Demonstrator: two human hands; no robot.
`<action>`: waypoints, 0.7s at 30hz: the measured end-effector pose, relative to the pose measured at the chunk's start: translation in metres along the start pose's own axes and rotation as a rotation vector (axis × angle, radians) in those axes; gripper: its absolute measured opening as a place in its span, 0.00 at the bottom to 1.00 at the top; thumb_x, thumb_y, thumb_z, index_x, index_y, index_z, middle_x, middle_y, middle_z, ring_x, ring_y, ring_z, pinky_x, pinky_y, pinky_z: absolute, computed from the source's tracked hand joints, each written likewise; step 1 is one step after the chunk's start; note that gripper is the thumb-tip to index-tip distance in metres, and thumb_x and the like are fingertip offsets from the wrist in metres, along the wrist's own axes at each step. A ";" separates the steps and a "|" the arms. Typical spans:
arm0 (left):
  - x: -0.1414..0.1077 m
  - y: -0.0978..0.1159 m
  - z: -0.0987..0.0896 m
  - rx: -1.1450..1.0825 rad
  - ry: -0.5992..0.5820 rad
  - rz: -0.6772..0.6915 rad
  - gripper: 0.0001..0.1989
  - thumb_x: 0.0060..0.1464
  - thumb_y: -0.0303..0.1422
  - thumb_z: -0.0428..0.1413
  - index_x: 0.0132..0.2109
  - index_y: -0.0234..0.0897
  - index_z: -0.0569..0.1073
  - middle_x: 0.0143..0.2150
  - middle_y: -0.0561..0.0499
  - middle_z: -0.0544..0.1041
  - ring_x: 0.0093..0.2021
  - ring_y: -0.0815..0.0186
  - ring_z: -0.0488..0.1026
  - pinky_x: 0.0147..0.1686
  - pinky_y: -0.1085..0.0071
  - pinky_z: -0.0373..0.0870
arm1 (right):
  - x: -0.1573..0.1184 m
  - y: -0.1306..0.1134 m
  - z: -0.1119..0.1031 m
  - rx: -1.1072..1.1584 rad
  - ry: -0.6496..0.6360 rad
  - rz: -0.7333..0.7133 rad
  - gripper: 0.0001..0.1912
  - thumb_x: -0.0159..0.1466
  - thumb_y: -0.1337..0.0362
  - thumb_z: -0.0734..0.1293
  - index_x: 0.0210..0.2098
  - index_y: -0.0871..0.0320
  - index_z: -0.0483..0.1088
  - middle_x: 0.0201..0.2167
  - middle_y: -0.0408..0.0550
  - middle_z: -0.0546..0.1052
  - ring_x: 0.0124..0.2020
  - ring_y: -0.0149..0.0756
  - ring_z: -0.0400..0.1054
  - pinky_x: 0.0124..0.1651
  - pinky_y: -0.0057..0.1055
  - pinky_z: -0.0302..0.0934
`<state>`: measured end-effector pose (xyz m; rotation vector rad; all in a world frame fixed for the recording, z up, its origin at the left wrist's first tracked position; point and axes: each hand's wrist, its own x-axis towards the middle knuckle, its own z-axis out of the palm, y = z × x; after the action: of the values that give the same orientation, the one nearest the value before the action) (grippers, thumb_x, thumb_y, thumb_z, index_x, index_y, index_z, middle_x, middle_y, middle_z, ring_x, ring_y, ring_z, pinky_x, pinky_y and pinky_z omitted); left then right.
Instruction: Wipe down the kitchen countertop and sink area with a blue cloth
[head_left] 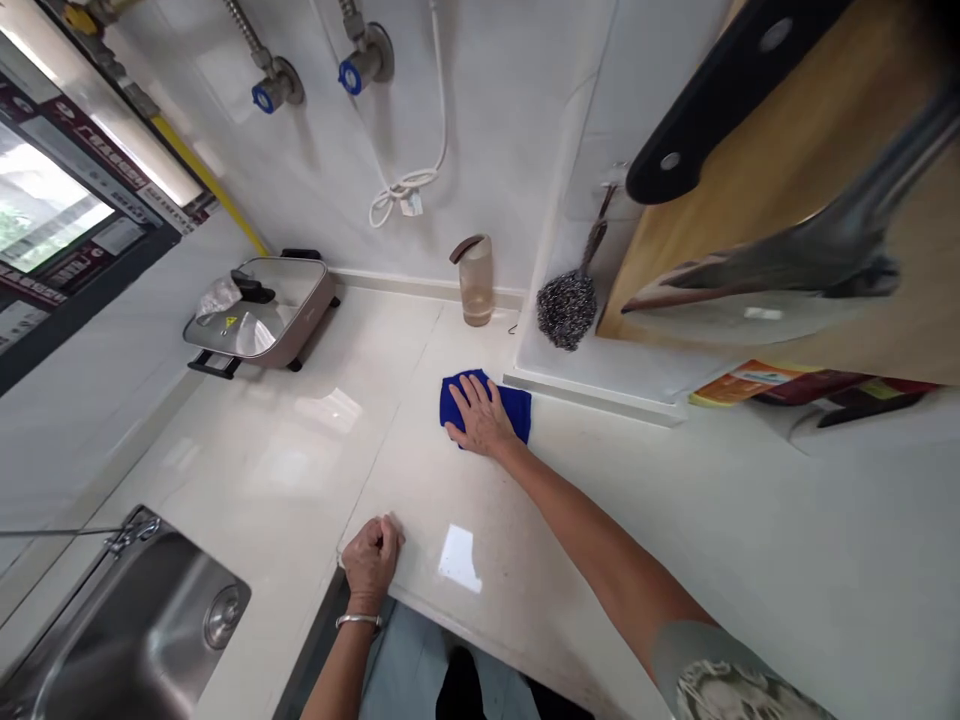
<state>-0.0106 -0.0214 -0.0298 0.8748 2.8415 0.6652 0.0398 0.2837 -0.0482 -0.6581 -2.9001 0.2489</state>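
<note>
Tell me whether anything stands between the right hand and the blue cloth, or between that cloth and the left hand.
Nothing visible does. The right hand rests directly on the blue cloth, and only countertop shows between the cloth and the left hand.

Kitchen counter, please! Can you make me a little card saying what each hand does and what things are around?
Right hand: spread on the blue cloth
Left hand: curled, at the counter's front edge
Left wrist: silvery bracelet
Near back wall: clear jug, standing
Back left: pan with lid
Front left: metal sink
Hanging, right of jug: metal scourer
</note>
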 end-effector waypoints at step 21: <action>-0.012 0.005 0.000 -0.083 0.036 -0.036 0.23 0.63 0.37 0.45 0.22 0.38 0.75 0.26 0.49 0.76 0.27 0.68 0.67 0.32 0.69 0.57 | -0.179 -0.057 -0.013 -0.026 0.063 -0.160 0.40 0.68 0.49 0.58 0.72 0.63 0.45 0.73 0.61 0.47 0.73 0.52 0.38 0.71 0.54 0.34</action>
<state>0.0016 -0.0247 -0.0279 0.8050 2.8301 0.7961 0.1783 0.1562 -0.0456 -0.4269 -2.8800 0.1677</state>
